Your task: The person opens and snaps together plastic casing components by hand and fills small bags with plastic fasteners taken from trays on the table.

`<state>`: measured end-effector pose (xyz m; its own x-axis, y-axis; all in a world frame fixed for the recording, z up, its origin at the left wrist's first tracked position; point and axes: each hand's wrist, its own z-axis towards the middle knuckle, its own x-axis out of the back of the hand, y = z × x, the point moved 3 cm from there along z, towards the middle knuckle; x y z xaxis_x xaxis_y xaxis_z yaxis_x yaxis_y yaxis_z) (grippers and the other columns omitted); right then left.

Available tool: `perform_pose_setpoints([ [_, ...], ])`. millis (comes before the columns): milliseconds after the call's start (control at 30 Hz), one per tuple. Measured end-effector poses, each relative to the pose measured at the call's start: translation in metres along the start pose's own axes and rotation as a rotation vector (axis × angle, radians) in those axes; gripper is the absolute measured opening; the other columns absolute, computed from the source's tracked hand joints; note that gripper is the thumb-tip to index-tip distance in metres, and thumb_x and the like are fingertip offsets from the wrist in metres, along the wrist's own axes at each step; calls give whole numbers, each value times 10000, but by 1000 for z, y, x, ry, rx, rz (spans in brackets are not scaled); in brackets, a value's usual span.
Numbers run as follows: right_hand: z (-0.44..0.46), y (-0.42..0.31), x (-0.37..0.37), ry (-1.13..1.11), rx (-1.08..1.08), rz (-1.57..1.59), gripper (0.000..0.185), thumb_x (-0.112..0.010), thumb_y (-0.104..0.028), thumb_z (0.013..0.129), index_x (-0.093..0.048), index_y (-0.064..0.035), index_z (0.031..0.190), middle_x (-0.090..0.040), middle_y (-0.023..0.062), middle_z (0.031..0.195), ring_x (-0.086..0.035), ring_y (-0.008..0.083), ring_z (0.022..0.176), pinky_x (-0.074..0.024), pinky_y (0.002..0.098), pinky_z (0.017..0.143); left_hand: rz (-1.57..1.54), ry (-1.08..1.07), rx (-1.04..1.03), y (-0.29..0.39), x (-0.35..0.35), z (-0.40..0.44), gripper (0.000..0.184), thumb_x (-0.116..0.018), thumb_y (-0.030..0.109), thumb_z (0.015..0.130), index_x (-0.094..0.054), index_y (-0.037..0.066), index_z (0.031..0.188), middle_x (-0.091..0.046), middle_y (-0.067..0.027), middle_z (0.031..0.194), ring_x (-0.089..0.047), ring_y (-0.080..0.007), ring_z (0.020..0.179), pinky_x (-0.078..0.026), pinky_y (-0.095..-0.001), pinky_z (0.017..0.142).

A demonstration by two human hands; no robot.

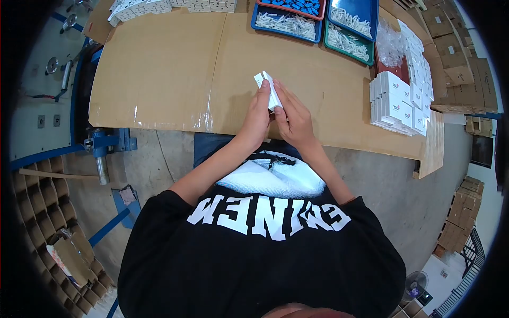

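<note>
A small white box (272, 96) is held between my two hands above the front part of the cardboard-covered table (159, 79). My left hand (256, 117) wraps its left side, with the thumb along the box. On the other side my right hand (297, 117) presses against it, fingers pointing up and the thumb near its lower end. The upper end of the box points away from me and a flap seems to stick out there. Its inside cannot be made out.
Blue tray (286, 34) and green tray (347, 50) with small white pieces stand at the back, beside a red tray (297, 6) of blue pieces. White boxes are stacked at the right (395, 106) and back left (143, 8). A clear plastic bag (391, 46) lies near the right stack.
</note>
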<state>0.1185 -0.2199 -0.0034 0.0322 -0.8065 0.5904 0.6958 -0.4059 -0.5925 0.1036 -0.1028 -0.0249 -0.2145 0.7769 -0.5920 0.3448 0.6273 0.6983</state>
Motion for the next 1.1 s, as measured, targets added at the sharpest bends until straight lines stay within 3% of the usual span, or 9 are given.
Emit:
perform_pose_setpoints([
  [567,-11,-3,-3,62,-31,0,399,-455,-131,1063,-550,78,1389,-614,261,1370,-657,406,1191,-522,418,1001,72,1,-76,-9,5,1,491,-443,536,1071,-578,96,1244,-635,-28,1078,-624,-129,980,-515,-304,842],
  [633,-15,10,3,73,-363,187,400,-418,-175,1091,-573,70,1367,-686,242,1239,-697,348,1124,-535,402,978,121,-5,-117,-9,5,1,491,-446,532,1072,-573,98,1262,-633,-31,1099,-623,-129,998,-512,-307,859],
  [767,7,-1,6,181,-9,11,417,-389,-217,1111,-602,59,1340,-730,180,1042,-714,257,960,-552,369,858,-32,-23,-85,4,-3,-2,534,-395,524,1085,-514,100,1388,-629,-56,1192,-618,-143,1080,-500,-336,928],
  [833,5,1,10,169,-175,102,414,-384,-237,1118,-633,51,1282,-714,118,931,-661,186,833,-515,334,747,-124,-80,-67,6,-1,1,554,-373,527,1079,-457,120,1445,-614,-99,1301,-608,-213,1231,-489,-419,1025],
  [933,-12,34,12,340,-400,57,418,-390,-272,1120,-657,45,1175,-696,79,894,-618,155,796,-470,314,695,-197,-186,4,6,2,3,540,-395,501,1072,-457,115,1445,-621,-116,1291,-603,-241,1267,-495,-429,1035],
  [967,-18,48,17,365,-639,91,379,-437,-291,1109,-642,27,1124,-690,67,929,-637,147,861,-501,313,744,-197,-190,6,5,6,6,540,-395,501,1072,-457,115,1445,-621,-116,1291,-603,-241,1267,-495,-429,1035],
  [1000,-16,58,21,369,-638,89,379,-437,-291,1109,-642,27,1124,-690,67,929,-637,147,861,-501,313,744,-176,-154,-31,4,13,10,479,-502,403,1048,-451,114,1426,-605,-114,1271,-614,-232,1230,-519,-385,1003],
  [1067,-18,83,25,630,-857,608,354,-496,-312,1088,-629,12,1144,-685,66,986,-652,145,921,-523,309,798,-151,-120,-68,0,26,18,460,-608,305,1023,-445,112,1407,-590,-112,1252,-626,-223,1194,-542,-342,971],
  [1100,-16,79,27,574,-1044,833,283,-570,-229,1042,-614,5,1194,-683,83,1074,-663,161,969,-538,318,838,30,-73,-258,2,32,21,505,-681,201,967,-427,102,1392,-543,-123,1279,-605,-240,1221,-541,-342,981],
])
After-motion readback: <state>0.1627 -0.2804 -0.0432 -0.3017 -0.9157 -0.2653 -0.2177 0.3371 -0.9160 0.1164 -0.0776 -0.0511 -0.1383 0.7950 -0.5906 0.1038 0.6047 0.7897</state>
